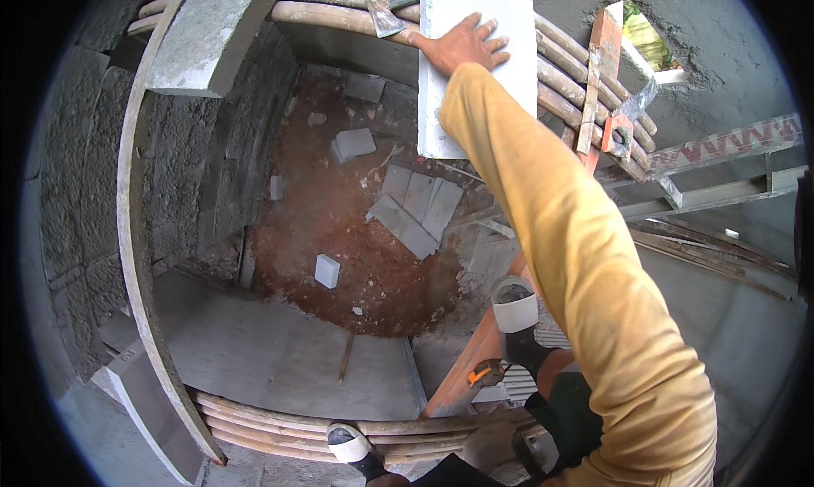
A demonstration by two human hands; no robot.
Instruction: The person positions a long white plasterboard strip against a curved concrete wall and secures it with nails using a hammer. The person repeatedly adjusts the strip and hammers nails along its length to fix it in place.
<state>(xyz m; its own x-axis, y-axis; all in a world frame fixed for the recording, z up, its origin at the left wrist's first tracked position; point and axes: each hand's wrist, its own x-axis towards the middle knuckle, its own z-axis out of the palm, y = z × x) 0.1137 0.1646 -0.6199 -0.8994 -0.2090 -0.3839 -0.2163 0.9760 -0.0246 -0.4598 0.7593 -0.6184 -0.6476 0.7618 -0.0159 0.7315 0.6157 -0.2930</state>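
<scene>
My right hand [465, 46] lies palm down on the upper face of a long white block [476, 105], fingers spread, thumb by the block's left edge. The block, which looks like lightweight concrete, rests across a row of bamboo poles [339, 14]. Just left of it, a small hatchet [386, 16] lies on the poles, its head toward me. My long yellow sleeve crosses the view from the lower right. My left hand is out of view.
Below is a drop to reddish soil [297, 207] with broken slabs [415, 207]. My feet stand on bamboo poles [280, 432] and an orange beam [466, 360] beside a tape measure [486, 372]. An orange-handled saw [617, 135] and a metal ladder [721, 148] are right. A narrow plank [136, 224] spans left.
</scene>
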